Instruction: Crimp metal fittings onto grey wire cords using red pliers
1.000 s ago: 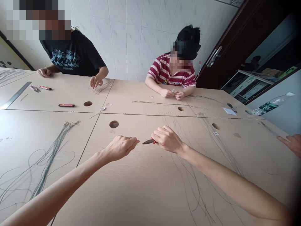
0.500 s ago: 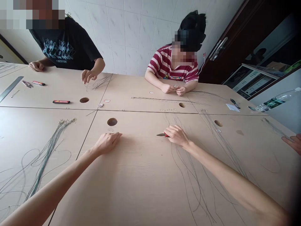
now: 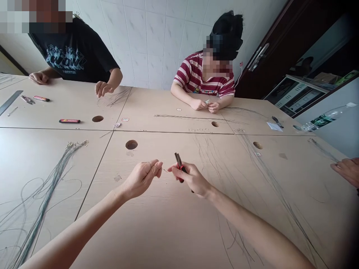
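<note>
Over the middle of a pale wooden table [image 3: 174,224], my left hand [image 3: 141,178] is closed in a pinch on a small metal piece too tiny to name. My right hand [image 3: 190,178] sits close beside it, wrapped round small red-handled pliers [image 3: 178,164] whose dark jaws point up and away. The thumb and fingertips of the right hand also nip a thin wire end between the two hands. Loose thin wires [image 3: 221,164] lie on the table just right of my right hand.
A bundle of green wires [image 3: 47,194] trails at the left. Round holes [image 3: 131,144] pierce the tabletop. Two people sit across the table, one in a black shirt [image 3: 70,56], one in a striped shirt [image 3: 202,78]. Another person's hand [image 3: 346,170] rests at the right edge, near a water bottle [image 3: 325,119].
My left hand lifted off the table from near the hole and closed into a pinch. My right hand raised the pliers from the table and drew back toward my left hand.
</note>
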A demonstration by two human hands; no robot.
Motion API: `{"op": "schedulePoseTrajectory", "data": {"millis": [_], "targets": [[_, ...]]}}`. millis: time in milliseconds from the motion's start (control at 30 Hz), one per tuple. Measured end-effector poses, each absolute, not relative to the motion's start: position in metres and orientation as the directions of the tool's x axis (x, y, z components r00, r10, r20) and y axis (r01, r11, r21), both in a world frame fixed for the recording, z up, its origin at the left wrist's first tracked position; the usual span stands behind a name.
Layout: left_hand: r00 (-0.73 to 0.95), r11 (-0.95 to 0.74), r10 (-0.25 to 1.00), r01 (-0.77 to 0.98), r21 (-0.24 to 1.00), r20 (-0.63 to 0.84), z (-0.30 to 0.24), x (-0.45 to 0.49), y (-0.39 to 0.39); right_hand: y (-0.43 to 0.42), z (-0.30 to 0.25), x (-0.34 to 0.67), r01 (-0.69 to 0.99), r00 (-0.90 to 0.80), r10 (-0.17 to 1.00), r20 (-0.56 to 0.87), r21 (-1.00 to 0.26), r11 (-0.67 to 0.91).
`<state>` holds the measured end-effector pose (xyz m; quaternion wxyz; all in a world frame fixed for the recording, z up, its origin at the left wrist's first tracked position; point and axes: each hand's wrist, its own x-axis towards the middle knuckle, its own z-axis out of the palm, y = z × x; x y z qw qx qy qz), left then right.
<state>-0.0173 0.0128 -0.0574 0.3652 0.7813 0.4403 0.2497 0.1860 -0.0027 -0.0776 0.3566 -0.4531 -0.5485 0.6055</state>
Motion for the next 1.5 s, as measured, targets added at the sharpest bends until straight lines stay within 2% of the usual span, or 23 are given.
{"op": "schedulePoseTrajectory", "data": {"millis": [100,233,367,467,567,667,800,1200,1500], "targets": [[0.487,-0.330,0.871,0.475,0.816,0.068,-0.050,-0.017,0.006,-0.011,-0.072,0.177,-0.154,-0.432,0.865,-0.255,-0.924,-0.349],[0.507,-0.326,0.861,0.470,0.821,0.052,-0.049,-0.017,0.001,-0.017,-0.070,0.171,-0.324,-0.535,0.797,-0.279,-0.804,-0.499],[0.515,-0.344,0.855,0.475,0.810,0.061,-0.051,-0.018,-0.002,-0.021,-0.067,0.166,-0.379,-0.580,0.770,-0.265,-0.750,-0.543],[0.522,-0.345,0.851,0.477,0.808,0.056,-0.052,-0.018,-0.003,-0.022,-0.064,0.164,-0.390,-0.557,0.796,-0.237,-0.771,-0.503],[0.523,-0.309,0.851,0.427,0.850,0.047,-0.052,-0.018,-0.004,-0.024,-0.060,0.162,-0.325,-0.489,0.850,-0.197,-0.863,-0.387],[0.498,-0.233,0.866,0.337,0.912,0.037,-0.051,-0.017,-0.003,-0.025,-0.055,0.163,-0.167,-0.378,0.920,-0.107,-0.969,-0.181],[0.475,-0.161,0.880,0.309,0.937,-0.005,-0.048,-0.016,-0.003,-0.023,-0.051,0.167,-0.015,-0.290,0.957,0.011,-1.000,0.006],[0.439,-0.181,0.897,0.271,0.945,0.046,-0.047,-0.007,-0.005,-0.021,-0.046,0.174,0.141,-0.241,0.969,0.053,-0.986,0.089],[0.426,-0.192,0.903,0.274,0.942,0.060,-0.049,-0.005,-0.006,-0.021,-0.043,0.175,0.177,-0.259,0.965,0.034,-0.981,0.082]]}}
